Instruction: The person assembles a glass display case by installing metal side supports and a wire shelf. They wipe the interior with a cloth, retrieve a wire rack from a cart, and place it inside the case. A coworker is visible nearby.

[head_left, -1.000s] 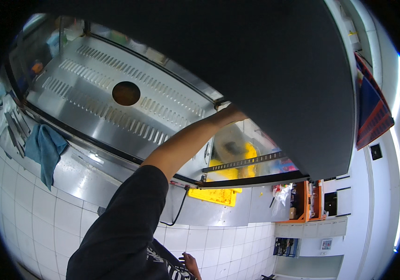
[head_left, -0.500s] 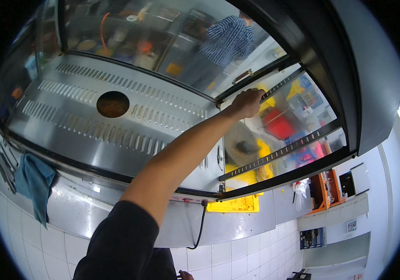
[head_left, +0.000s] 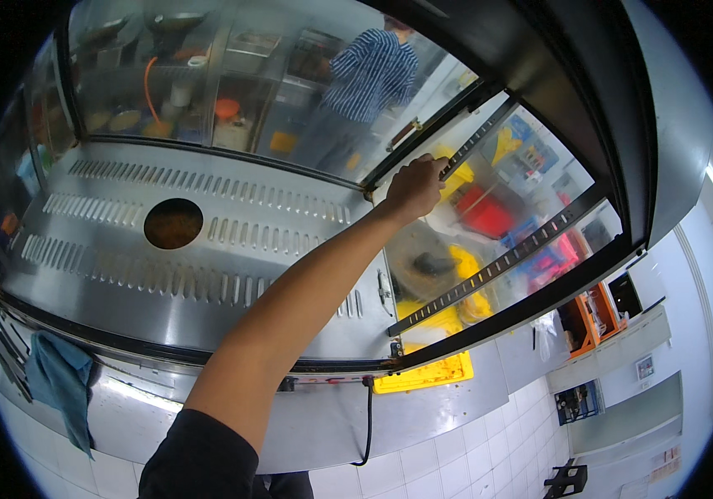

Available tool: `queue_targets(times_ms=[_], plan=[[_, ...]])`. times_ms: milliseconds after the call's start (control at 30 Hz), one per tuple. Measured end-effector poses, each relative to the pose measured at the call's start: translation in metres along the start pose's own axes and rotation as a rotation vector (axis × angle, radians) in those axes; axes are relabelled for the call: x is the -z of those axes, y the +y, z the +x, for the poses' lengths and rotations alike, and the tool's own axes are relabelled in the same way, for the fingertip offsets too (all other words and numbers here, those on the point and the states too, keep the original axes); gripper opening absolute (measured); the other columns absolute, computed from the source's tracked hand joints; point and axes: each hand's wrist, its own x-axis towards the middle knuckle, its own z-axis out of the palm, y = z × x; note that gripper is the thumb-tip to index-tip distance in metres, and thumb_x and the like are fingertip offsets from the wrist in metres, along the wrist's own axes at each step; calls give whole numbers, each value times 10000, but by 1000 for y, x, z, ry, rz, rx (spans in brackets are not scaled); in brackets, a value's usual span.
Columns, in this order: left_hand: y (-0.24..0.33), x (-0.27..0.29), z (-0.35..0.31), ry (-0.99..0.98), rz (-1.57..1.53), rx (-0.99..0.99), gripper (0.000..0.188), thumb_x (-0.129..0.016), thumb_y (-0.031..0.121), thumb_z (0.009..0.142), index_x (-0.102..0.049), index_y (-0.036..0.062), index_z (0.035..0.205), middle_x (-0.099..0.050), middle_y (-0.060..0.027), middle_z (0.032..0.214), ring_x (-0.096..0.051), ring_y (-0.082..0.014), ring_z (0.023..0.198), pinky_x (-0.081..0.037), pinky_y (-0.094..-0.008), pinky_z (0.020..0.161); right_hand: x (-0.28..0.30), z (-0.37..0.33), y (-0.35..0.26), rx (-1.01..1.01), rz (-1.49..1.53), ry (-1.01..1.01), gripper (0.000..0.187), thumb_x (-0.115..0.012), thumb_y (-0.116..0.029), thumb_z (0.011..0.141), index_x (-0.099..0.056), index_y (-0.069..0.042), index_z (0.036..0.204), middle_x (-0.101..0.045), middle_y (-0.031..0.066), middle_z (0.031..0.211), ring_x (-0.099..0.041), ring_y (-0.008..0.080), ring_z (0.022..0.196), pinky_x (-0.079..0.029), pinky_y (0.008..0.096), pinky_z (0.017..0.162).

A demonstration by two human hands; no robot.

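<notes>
Currently: your hand (head_left: 413, 188) is gripping the sliding glass door (head_left: 490, 241) at its top-left edge, display case (head_left: 207, 274), upper right. Step: sliding the door. Next, probably: steady pull along track. Other hand unseen.

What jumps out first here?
One bare arm stretches up mid-frame, its hand gripping the edge of the glass sliding door of a steel display case. A dark round hole breaks the slotted metal floor at left. A blue cloth hangs at lower left.
</notes>
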Motion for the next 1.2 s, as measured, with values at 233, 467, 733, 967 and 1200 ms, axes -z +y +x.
queue_targets(times_ms=[233, 467, 733, 967, 1200], plan=[[4, -13, 4, 115, -76, -17, 311, -580, 80, 862, -556, 69, 1172, -584, -159, 1013, -616, -346, 910, -504, -456, 747, -6, -18, 15, -179, 81, -30, 514, -453, -480, 962, -516, -52, 1239, -683, 152, 900, -674, 227, 657, -524, 329, 472], [-5, -13, 11, 134, -14, -26, 341, -640, 106, 851, -585, 21, 1176, -605, -164, 980, -609, -315, 888, -483, -397, 782, -20, -29, 18, -146, 143, -18, 495, -434, -453, 976, -508, -60, 1268, -678, 162, 947, -679, 238, 698, -537, 349, 516], [-12, -4, 16, 17, -57, 13, 377, -667, 144, 841, -602, 36, 1197, -630, -153, 1066, -640, -274, 884, -498, -351, 809, -18, -32, 11, -209, 159, -17, 473, -446, -446, 972, -522, -58, 1232, -682, 164, 926, -676, 240, 669, -534, 352, 496], [-12, -1, 17, -5, -124, -2, 411, -695, 126, 816, -600, 28, 1203, -630, -178, 974, -651, -294, 834, -504, -368, 754, -2, -25, 1, -146, 205, -10, 521, -455, -491, 960, -514, -50, 1231, -681, 154, 904, -677, 232, 669, -529, 343, 484], [-4, 8, 13, -97, -105, 73, 403, -685, 157, 856, -595, 34, 1229, -653, -136, 1098, -678, -253, 902, -522, -330, 827, 11, -16, -7, -206, 184, -2, 525, -466, -496, 955, -512, -53, 1234, -679, 155, 906, -675, 237, 670, -530, 346, 487]])
